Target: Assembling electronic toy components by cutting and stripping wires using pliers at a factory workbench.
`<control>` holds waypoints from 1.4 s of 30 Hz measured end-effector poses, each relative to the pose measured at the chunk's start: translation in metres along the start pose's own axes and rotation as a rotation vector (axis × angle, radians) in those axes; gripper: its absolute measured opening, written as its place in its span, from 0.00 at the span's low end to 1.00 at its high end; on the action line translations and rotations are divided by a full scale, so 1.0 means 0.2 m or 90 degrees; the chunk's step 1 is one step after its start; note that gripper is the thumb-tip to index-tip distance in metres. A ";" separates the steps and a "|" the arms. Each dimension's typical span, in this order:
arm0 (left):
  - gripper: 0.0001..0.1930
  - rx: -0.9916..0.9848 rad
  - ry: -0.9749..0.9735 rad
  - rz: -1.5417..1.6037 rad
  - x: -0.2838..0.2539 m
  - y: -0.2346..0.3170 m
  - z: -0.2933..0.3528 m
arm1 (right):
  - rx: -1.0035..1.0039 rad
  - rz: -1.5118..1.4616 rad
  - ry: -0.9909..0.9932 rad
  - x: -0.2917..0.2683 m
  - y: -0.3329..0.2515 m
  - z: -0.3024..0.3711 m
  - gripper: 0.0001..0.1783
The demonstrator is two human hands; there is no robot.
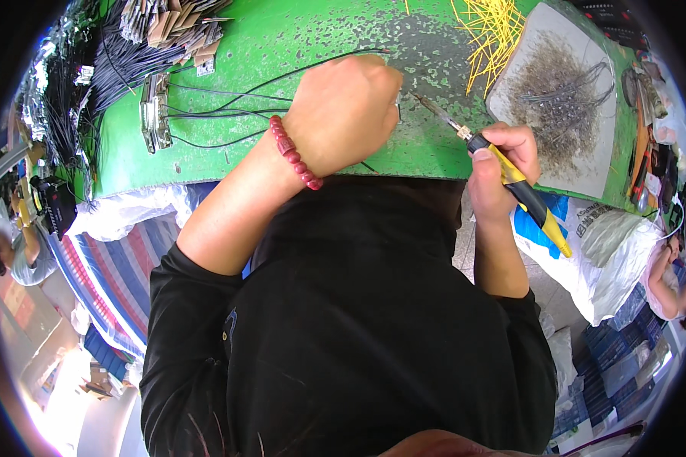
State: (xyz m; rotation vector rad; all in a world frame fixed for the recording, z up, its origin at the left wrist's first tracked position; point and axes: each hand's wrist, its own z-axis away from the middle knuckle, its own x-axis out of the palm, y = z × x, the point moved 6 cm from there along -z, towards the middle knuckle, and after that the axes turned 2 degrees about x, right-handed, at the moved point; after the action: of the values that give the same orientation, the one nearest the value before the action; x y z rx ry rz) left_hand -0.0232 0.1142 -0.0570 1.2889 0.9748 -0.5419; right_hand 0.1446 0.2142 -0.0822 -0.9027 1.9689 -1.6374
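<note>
My right hand [492, 192] holds a yellow and black soldering iron [538, 210] like a pen, its thin metal tip pointing up and left toward my left hand. Over the green table my left hand [347, 114] is closed, knuckles up, with a red bead bracelet [291, 152] on the wrist. The fingertips are hidden, and what they grip cannot be made out. Black cables [229, 114] run beneath that hand from a silver metal part [155, 113] on the left. The iron's tip is apart from the hand.
Bundled black cables with metal ends [141, 57] lie at the far left. Yellow sticks or tubes [492, 38] are heaped at the far right, beside a grey board [598, 164] covered in dark residue and wire scraps. White plastic bags [610, 263] hang below the table edge. Other people sit at both sides.
</note>
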 end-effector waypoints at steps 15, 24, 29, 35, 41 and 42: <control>0.06 0.028 0.156 -0.129 -0.16 -0.20 -0.02 | -0.027 0.039 0.018 -0.02 0.01 0.02 0.11; 0.10 0.165 0.001 0.163 -0.24 0.01 0.25 | 0.045 0.038 0.031 0.01 0.00 0.00 0.16; 0.07 0.155 -0.062 0.042 -0.10 -0.01 0.31 | 0.054 0.044 0.021 0.03 0.00 -0.01 0.16; 0.07 0.173 0.003 0.050 -0.17 0.01 0.31 | 0.076 0.048 0.017 0.07 -0.03 -0.02 0.17; 0.07 0.134 0.130 0.108 -0.29 -0.01 0.27 | -0.048 0.087 -0.149 0.29 -0.13 -0.05 0.13; 0.07 0.128 0.124 0.115 -0.29 -0.01 0.26 | -0.160 0.120 -0.161 0.34 -0.18 -0.07 0.18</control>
State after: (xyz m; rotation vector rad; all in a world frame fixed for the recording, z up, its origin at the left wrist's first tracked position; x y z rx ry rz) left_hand -0.0394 0.0530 -0.0096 1.6158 0.9689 -0.3866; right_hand 0.0949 0.1731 -0.0374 -0.9314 2.0369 -1.1310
